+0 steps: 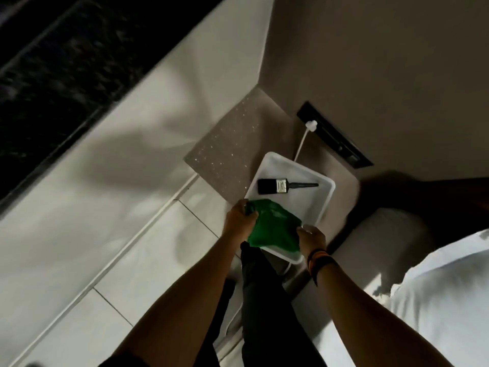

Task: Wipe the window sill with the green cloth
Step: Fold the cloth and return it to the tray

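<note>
The green cloth (275,229) is bunched up over the near end of a white tray (328,192). My left hand (239,221) grips the cloth's left edge, and my right hand (312,241) pinches its right edge. A black paintbrush (280,186) lies inside the tray beyond the cloth. The pale window sill (113,144) runs along the left, under the dark window (53,62). Both hands are well to the right of the sill, above the tray.
The tray rests on a speckled brown surface (227,144) in a corner of beige walls. A black wall outlet (336,133) holds a white plug with its cord. White bedding (436,300) lies at the right, and white floor tiles (148,260) are below.
</note>
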Demonstrator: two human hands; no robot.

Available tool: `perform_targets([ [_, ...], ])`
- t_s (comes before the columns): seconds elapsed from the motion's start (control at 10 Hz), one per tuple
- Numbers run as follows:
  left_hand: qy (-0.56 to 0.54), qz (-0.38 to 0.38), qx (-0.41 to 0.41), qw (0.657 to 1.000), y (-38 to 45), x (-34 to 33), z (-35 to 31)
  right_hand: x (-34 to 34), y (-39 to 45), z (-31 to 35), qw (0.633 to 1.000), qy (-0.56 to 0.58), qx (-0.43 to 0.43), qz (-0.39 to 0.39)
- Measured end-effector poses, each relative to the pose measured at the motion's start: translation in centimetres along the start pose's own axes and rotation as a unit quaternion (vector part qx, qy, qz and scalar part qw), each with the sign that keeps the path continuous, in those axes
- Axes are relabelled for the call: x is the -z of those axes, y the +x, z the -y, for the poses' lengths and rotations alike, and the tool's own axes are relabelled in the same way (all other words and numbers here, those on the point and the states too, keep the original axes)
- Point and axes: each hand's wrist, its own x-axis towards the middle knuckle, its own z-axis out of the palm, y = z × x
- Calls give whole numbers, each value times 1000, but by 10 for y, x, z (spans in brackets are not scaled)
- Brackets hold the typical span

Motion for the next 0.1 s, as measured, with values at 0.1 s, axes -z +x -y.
perform_targets([
  [0.1,160,6,-75,984,-18,2,4,-7,-19,-6,994,-86,60,-15],
])
